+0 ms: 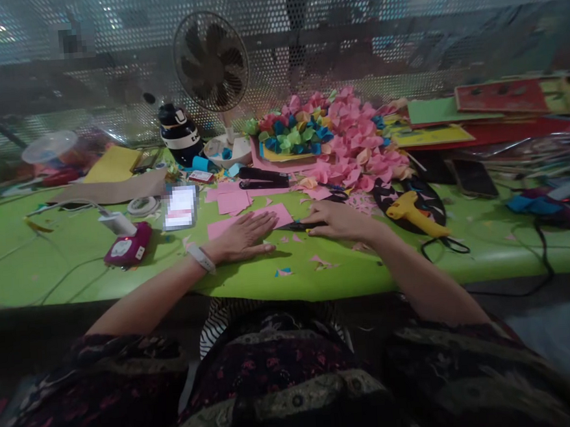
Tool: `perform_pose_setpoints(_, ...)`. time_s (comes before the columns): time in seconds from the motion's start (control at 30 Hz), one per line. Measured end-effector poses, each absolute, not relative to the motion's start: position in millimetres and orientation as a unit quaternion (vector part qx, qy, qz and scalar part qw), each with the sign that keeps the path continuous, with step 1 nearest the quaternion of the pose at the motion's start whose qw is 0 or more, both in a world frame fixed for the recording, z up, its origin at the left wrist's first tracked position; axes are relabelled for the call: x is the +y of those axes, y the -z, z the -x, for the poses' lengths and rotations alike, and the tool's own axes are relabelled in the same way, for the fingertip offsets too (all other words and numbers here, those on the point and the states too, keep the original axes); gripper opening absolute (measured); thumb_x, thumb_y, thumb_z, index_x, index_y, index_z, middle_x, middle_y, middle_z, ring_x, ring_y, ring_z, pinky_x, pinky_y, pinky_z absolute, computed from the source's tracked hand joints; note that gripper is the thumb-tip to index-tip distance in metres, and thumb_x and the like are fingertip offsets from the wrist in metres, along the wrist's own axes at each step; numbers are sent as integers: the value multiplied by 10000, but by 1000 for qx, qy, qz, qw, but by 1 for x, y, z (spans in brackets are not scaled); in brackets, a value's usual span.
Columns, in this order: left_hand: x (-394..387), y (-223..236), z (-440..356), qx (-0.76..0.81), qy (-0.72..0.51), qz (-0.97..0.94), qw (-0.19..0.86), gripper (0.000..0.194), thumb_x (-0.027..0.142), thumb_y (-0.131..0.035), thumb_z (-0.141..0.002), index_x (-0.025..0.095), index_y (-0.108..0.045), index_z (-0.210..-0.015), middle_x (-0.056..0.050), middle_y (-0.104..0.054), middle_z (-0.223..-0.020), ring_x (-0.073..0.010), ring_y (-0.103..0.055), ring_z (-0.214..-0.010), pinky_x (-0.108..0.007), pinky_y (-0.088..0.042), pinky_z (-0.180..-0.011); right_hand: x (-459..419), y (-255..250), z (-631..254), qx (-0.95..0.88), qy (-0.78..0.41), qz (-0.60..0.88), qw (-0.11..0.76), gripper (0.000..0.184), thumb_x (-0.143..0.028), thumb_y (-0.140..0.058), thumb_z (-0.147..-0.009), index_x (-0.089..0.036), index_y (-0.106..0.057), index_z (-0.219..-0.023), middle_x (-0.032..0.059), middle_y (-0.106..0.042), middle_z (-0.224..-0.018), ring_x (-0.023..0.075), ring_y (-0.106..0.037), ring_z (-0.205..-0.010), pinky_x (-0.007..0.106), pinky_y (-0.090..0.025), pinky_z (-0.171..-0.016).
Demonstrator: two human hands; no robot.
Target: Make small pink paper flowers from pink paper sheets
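Observation:
My left hand lies flat, fingers stretched, on a sheet of pink paper on the green table. Just right of it, my right hand is closed over a dark, pointed tool that looks like scissors, its tip toward the pink sheet. My palm hides most of its handle. Smaller pink paper pieces lie behind my left hand, near a black stapler. Black looped handles show behind my right hand. Pink and blue scraps are scattered in front.
A heap of folded paper flowers stands at the back, beside a fan and dark bottle. A yellow glue gun lies right. A lit phone and purple power socket are left, with cables; another phone is right.

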State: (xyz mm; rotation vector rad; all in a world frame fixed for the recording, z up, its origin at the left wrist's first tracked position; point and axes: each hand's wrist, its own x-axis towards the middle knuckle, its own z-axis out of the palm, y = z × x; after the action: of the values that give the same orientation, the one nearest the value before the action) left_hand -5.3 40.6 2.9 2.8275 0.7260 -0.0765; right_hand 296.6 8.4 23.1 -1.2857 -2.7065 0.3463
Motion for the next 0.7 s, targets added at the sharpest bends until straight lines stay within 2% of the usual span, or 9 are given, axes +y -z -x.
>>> perform_pose_setpoints(0.13,40,-3,5,244,24,-963,111,808,712,-177,-960,259,-10,-1608,-45,-59,-1676,-228,-60,-1554,-417,-43,-1255,8,-23,-293,-899,-101,420,77,321,-369,-601,-931,-260,-725,-1207,93,-636,-1019,227,-571,-916,328,-441,-808)
perform_pose_setpoints(0.4,40,-5,5,244,25,-963,117,818,714,-176,-959,234,-35,-1607,-52,-53,-1678,-217,-36,-1556,-419,-25,-1258,10,-26,-291,-906,-107,403,79,298,-393,-593,-933,-253,-753,-1142,94,-654,-1000,220,-580,-900,312,-438,-774)
perform_pose_setpoints(0.57,40,0,-21,278,24,-951,136,844,720,-194,-955,212,-31,-1608,-70,-24,-1675,-228,-29,-1556,-444,-11,-1260,14,-26,-308,-904,-88,409,85,285,-350,-600,-928,-258,-756,-1148,94,-695,-996,224,-594,-883,324,-444,-768)
perform_pose_setpoints(0.7,45,-5,-26,248,2,-955,165,725,649,-179,-995,279,-58,-1607,-18,-36,-1676,-212,-38,-1556,-447,-34,-1262,13,-28,-320,-902,-96,414,81,296,-308,-610,-922,-260,-746,-1180,100,-710,-997,226,-606,-886,325,-447,-763)
